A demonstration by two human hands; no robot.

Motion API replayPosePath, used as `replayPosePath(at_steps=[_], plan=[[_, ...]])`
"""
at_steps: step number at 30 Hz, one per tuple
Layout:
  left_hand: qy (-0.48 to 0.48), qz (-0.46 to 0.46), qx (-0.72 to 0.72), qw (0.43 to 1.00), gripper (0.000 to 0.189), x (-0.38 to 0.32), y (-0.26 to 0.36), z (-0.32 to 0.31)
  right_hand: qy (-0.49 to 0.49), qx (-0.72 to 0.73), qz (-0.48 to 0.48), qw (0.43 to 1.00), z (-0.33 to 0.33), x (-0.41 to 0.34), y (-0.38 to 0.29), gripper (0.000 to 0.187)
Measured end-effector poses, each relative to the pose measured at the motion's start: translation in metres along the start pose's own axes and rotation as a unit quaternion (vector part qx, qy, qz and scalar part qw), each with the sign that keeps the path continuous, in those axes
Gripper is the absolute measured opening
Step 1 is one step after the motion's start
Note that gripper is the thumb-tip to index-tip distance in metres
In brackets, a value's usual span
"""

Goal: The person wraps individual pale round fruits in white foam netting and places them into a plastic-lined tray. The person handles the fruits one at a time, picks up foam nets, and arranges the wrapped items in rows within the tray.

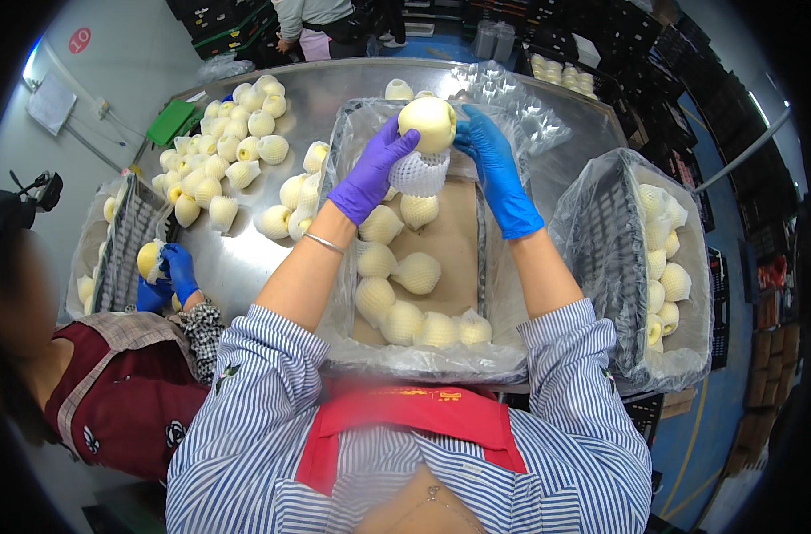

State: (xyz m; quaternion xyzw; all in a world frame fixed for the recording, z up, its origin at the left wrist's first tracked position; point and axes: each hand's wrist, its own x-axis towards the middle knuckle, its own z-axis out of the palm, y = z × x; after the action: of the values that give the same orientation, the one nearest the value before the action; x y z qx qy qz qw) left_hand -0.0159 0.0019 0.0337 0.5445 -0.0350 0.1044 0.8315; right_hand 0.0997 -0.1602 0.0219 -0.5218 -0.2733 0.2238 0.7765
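My left hand point(376, 170), in a purple glove, holds a pale yellow apple point(426, 125) above a crate lined with clear plastic point(418, 364). A white foam net point(420, 173) hangs just under the apple, by my left fingers. My right hand point(491, 163), in a blue glove, is at the apple's right side with its fingers apart; whether the fingertips touch the fruit cannot be told. Below, several net-wrapped fruits point(402, 322) line the left and near sides of the crate, on brown cardboard point(450, 247).
Many net-wrapped fruits point(212, 167) lie on the metal table point(245, 257) at the left, near a green container point(170, 123). Lined crates of fruit stand at right point(702, 294) and far left point(78, 267). A co-worker's gloved hands point(178, 267) hold another fruit. Clear plastic trays point(512, 100) lie behind.
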Motion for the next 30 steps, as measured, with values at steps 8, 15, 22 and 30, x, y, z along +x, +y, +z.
replayPosePath(at_steps=[8,15,22,30], plan=[[-0.029,0.142,0.266,0.953,0.08,0.003,0.002,0.004,-0.06,-0.072,0.036,0.995,0.013,-0.014,-0.008,0.057],[0.067,0.159,0.28,0.944,0.082,0.008,0.0,-0.016,-0.01,-0.046,-0.039,0.998,0.01,-0.012,-0.012,0.062],[0.049,0.173,0.247,0.952,0.084,0.001,0.015,-0.012,-0.169,0.187,0.131,0.959,0.005,-0.024,-0.027,0.062],[-0.016,0.242,0.341,0.908,0.091,0.002,0.006,-0.006,-0.195,0.007,0.194,0.961,0.004,-0.029,-0.031,0.065]])
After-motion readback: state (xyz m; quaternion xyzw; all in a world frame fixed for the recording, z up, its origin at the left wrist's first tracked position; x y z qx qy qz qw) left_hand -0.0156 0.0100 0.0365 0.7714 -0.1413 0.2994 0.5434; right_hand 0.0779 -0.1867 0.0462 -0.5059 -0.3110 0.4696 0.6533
